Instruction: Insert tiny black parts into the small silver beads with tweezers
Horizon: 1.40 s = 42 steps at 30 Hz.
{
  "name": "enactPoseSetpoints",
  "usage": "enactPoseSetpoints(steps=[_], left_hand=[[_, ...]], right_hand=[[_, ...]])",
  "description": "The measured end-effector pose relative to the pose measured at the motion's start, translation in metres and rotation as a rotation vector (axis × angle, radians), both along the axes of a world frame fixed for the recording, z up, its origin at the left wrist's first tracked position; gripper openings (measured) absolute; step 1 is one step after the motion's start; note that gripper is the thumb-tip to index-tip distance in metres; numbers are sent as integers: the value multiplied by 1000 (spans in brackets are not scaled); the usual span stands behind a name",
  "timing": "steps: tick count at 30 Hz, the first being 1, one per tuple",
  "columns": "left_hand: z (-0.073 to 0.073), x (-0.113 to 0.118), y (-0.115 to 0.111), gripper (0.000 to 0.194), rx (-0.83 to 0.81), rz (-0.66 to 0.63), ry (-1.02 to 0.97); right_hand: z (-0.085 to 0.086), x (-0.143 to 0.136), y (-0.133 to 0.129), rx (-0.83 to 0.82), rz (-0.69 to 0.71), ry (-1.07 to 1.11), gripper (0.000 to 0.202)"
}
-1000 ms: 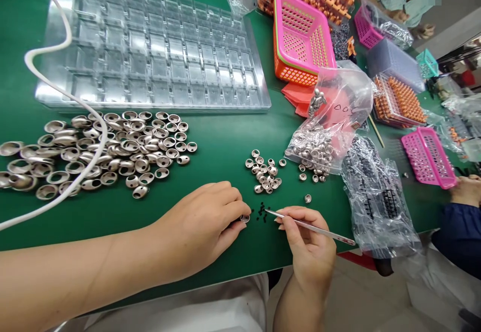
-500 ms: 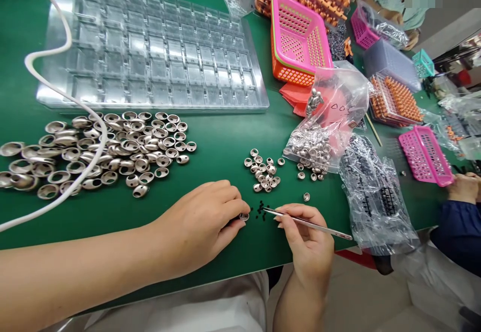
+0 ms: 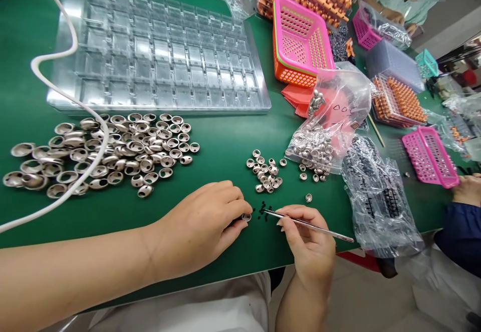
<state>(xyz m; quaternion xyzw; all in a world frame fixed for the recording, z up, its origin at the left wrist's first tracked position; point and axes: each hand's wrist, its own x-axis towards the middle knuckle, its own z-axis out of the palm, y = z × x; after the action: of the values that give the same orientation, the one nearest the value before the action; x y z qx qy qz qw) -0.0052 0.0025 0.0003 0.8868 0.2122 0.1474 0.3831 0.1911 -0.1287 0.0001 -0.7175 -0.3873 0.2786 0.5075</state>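
Observation:
My left hand (image 3: 214, 216) rests low over the green table, its fingers closed on a small silver metal ring (image 3: 246, 217); most of the ring is hidden under the fingertips. A pair of tweezers (image 3: 308, 224) is pinched in my right hand (image 3: 310, 236). The tweezers' tip reaches a scatter of tiny black pieces (image 3: 263, 210) between my hands; whether it grips one I cannot tell. Just beyond lies a small heap of silver rings (image 3: 267, 171). A larger heap of bigger silver rings (image 3: 128, 146) spreads to the left.
A clear compartment tray (image 3: 161, 61) stands behind the large heap, and a white cable (image 3: 71, 91) crosses both. To the right are stacked baskets (image 3: 304, 41), a bag of silver parts (image 3: 326, 121) and a bag of black parts (image 3: 379, 196). Another person's hand (image 3: 468, 190) shows at far right.
The whole view has shifted slightly, with things sitting a little further right. My hands, the ring and the tweezers hold nearly the same places relative to the table.

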Motion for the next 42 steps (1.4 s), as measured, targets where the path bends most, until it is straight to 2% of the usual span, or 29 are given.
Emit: enactPoseSetpoints(steps=[9,15,21,25,34,42], left_hand=[[6,2,5,16,-3,-21,31],[5,-1,-1,17,72,-23,-19],[9,-1,-8,18,107,-164,-100],[12,-1,-9,15,178,-165,-114],[5,-3,-17,11,366,-199,-58],[3,-4,-18,8,423,-218,-35]], right_hand=[[0,0,-1,5,22,-2,7],[0,-1,0,22,15,11,8],[1,-3,-1,36,25,45,9],[-2,-1,-5,38,56,59,13],[-3,-2,-6,8,87,6,12],[-4,-2,-6,-7,109,-27,12]])
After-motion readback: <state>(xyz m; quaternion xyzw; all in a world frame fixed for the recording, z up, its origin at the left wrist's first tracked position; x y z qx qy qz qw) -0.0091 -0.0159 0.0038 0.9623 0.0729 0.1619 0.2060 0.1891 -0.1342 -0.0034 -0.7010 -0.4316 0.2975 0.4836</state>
